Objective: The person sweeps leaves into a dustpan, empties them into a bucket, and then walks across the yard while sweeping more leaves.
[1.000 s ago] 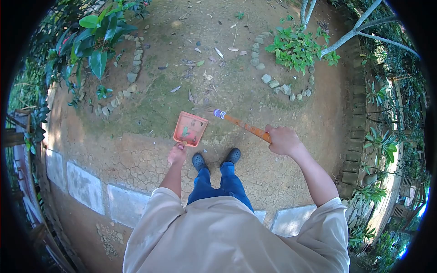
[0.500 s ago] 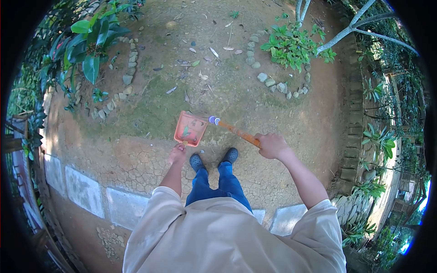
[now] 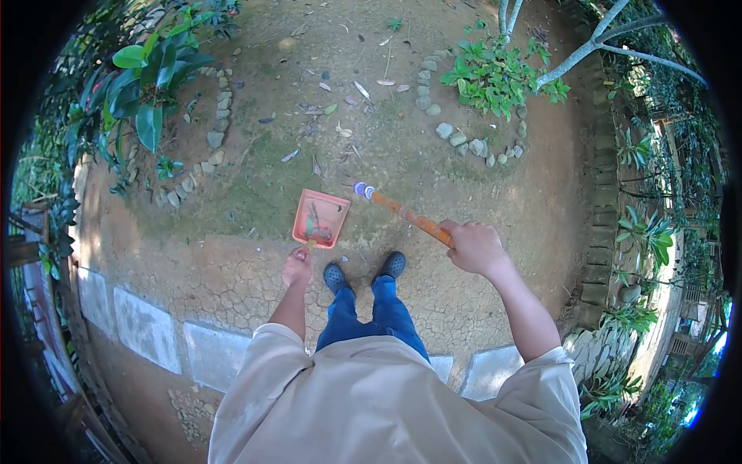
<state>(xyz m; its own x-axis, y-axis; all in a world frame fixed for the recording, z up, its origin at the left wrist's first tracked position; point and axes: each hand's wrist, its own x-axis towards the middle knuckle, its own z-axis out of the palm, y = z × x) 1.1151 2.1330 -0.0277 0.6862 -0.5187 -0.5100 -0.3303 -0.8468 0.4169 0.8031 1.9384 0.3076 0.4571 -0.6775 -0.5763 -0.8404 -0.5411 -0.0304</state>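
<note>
My left hand is closed round the short handle of a pinkish-red dustpan, which has a few leaves and bits lying in it. Its open edge faces away from me, over the mossy ground. In my right hand is the orange-brown handle of a broom, slanting up and left to a purple and white collar near the dustpan's right side. The thin bristles beyond the collar are faint against the soil. Dry leaves lie scattered on the dirt farther ahead.
Stone borders curve round a large-leaved plant at the left and a green bush at the right. My shoes stand on cracked soil. Concrete slabs run behind. A pale branching tree stands at upper right.
My right hand and the broom handle have shifted slightly right and toward me. The dustpan and my left hand have moved slightly left. Bits inside the dustpan lie differently.
</note>
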